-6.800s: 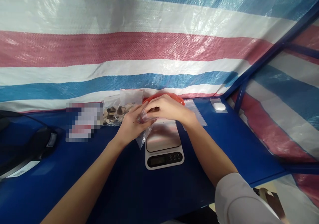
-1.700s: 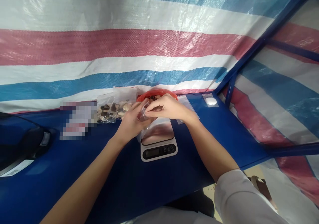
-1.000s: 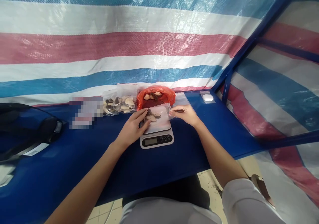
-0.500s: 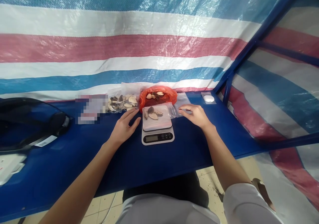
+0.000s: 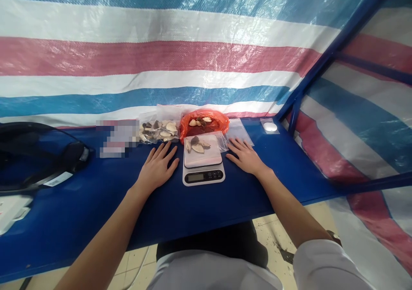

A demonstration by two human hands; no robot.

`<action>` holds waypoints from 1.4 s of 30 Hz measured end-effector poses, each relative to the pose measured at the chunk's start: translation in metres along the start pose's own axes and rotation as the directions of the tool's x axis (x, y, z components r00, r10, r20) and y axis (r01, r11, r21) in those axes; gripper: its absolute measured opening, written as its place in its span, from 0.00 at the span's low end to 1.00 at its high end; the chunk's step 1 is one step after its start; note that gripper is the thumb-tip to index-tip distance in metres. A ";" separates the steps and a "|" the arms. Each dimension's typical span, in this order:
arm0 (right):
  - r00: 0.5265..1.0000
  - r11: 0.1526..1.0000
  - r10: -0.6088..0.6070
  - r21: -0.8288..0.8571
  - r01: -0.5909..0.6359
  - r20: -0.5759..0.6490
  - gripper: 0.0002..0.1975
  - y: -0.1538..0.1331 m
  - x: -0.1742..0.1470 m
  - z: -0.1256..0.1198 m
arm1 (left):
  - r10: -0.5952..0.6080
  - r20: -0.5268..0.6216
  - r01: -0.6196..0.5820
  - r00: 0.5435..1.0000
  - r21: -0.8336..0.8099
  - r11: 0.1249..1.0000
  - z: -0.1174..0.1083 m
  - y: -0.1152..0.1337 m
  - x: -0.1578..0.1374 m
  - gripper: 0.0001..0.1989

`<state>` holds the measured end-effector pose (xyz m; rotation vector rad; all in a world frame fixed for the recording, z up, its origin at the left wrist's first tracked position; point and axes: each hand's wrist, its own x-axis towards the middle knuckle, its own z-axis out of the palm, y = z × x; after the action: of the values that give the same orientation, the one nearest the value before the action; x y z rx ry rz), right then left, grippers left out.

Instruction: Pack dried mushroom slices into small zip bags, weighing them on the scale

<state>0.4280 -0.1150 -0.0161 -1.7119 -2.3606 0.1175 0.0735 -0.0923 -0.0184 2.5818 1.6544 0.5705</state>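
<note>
My left hand [image 5: 157,165] lies flat on the blue table with its fingers spread, left of a white digital kitchen scale [image 5: 203,177]. On the right of the scale my right hand [image 5: 245,156] rests palm down, fingers apart, its tips by the edge of a flat clear plastic bag [image 5: 238,132]. Neither hand holds anything. A clear zip bag with several pale and dark dried slices [image 5: 198,147] lies on the scale's plate. Just behind stands an open red plastic bag [image 5: 186,124] with similar pieces inside. The scale's display is too small to read.
Filled clear bags of slices [image 5: 159,131] lie at the table's back left. A black strapped headset [image 5: 72,165] and a white power strip [image 5: 13,210] are far left. A white round object [image 5: 269,127] sits at back right. Blue frame posts [image 5: 294,114] bound the right side.
Both hands have lowered and flattened onto the table, their fingers spreading. The right hand has shifted slightly left and down. The bag on the scale stays put.
</note>
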 end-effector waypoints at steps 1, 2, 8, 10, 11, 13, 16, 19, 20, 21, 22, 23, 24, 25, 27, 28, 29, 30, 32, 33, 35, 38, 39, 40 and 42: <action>1.000 1.000 0.003 -0.001 -0.003 0.003 0.28 0.000 0.000 0.000 | -0.002 0.003 0.002 1.000 0.009 1.000 0.001 0.000 0.000 0.28; 1.000 1.000 0.006 -0.002 -0.006 0.005 0.28 -0.001 0.000 0.000 | -0.003 0.007 0.003 1.000 0.019 1.000 0.001 -0.001 0.000 0.28; 1.000 1.000 0.011 -0.009 -0.011 0.028 0.29 -0.003 0.000 -0.002 | -0.007 0.022 0.006 1.000 0.031 0.999 0.001 -0.001 0.001 0.29; 1.000 1.000 0.013 -0.007 -0.013 0.026 0.29 -0.002 0.000 -0.003 | -0.008 0.026 0.007 1.000 0.028 1.000 0.001 0.000 0.001 0.29; 1.000 1.000 0.013 -0.005 -0.013 0.025 0.29 -0.002 0.000 -0.003 | -0.008 0.027 0.007 1.000 0.026 1.000 0.001 0.000 0.001 0.29; 1.000 1.000 0.014 -0.003 -0.014 0.028 0.29 -0.002 0.000 -0.003 | -0.009 0.026 0.008 1.000 0.028 1.000 0.001 0.000 0.001 0.29; 0.999 1.000 0.016 -0.008 -0.016 0.038 0.29 -0.003 0.000 -0.003 | -0.008 0.021 0.007 1.000 0.036 0.999 0.001 -0.001 0.001 0.28; 0.999 1.000 0.024 -0.016 -0.023 0.039 0.29 -0.004 0.000 -0.004 | -0.006 0.030 0.005 1.000 0.047 0.999 0.000 0.000 0.001 0.28; 0.999 0.999 0.028 -0.019 -0.027 0.040 0.29 -0.004 0.000 -0.004 | -0.010 0.041 0.007 0.999 0.058 0.998 -0.001 0.001 0.001 0.29; 0.999 0.999 0.033 -0.022 -0.032 0.042 0.29 -0.005 0.000 -0.005 | -0.016 0.056 0.012 0.998 0.071 0.997 -0.002 0.002 0.002 0.29; 0.998 0.999 0.037 -0.023 -0.036 0.046 0.28 -0.005 0.000 -0.005 | -0.023 0.073 0.016 0.997 0.085 0.996 -0.003 0.003 0.002 0.30; 0.998 0.999 0.038 -0.024 -0.037 0.051 0.28 -0.005 0.000 -0.005 | -0.031 0.087 0.022 0.996 0.098 0.995 -0.004 0.004 0.002 0.30; 0.998 0.999 0.037 -0.023 -0.035 0.053 0.28 -0.005 0.000 -0.005 | -0.037 0.096 0.027 0.995 0.107 0.994 -0.005 0.005 0.002 0.30; 0.998 0.999 0.034 -0.021 -0.033 0.052 0.28 -0.005 0.000 -0.004 | -0.042 0.100 0.031 0.994 0.113 0.993 -0.005 0.006 0.002 0.30; 0.999 0.999 0.030 -0.016 -0.029 0.039 0.28 -0.004 0.000 -0.003 | -0.047 0.101 0.035 0.994 0.120 0.992 -0.006 0.007 0.003 0.30; 0.999 1.000 0.028 -0.013 -0.028 0.029 0.28 -0.004 0.000 -0.003 | -0.047 0.102 0.035 0.994 0.121 0.992 -0.006 0.007 0.003 0.30; 0.999 1.000 0.026 -0.011 -0.026 0.019 0.28 -0.003 0.000 -0.002 | -0.046 0.103 0.033 0.994 0.121 0.992 -0.006 0.007 0.003 0.30; 1.000 1.000 0.026 -0.009 -0.026 0.011 0.28 -0.003 0.000 -0.001 | -0.045 0.105 0.032 0.993 0.120 0.992 -0.006 0.007 0.003 0.30; 1.000 1.000 0.021 -0.007 -0.021 0.001 0.27 -0.002 0.000 -0.001 | -0.043 0.096 0.033 0.994 0.111 0.993 -0.006 0.007 0.003 0.30; 1.000 1.000 0.014 -0.005 -0.014 -0.004 0.28 -0.002 0.001 -0.001 | -0.041 0.082 0.033 0.996 0.102 0.994 -0.006 0.007 0.003 0.30; 1.000 1.000 -0.004 0.007 0.004 -0.024 0.28 -0.001 0.001 -0.003 | -0.032 0.030 0.029 0.999 0.074 0.997 -0.007 0.007 0.002 0.29; 0.993 0.997 -0.012 0.073 0.021 -0.114 0.26 -0.001 0.002 -0.010 | -0.001 -0.077 0.002 0.997 0.011 1.000 -0.008 0.007 0.004 0.26; 0.987 0.993 0.005 0.120 0.014 -0.158 0.25 -0.002 0.003 -0.013 | 0.012 -0.111 -0.013 0.994 -0.013 1.000 -0.008 0.007 0.006 0.25; 0.979 0.983 0.035 0.184 0.003 -0.201 0.23 -0.004 0.004 -0.016 | 0.027 -0.143 -0.033 0.989 -0.039 0.999 -0.009 0.008 0.008 0.25; 0.959 0.935 0.118 0.353 -0.019 -0.259 0.21 -0.008 0.007 -0.020 | 0.067 -0.196 -0.087 0.978 -0.098 0.991 -0.011 0.009 0.014 0.24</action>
<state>0.4230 -0.1121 0.0061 -1.5279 -1.9426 0.2712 0.0834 -0.0862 -0.0023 2.5948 1.5295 0.9135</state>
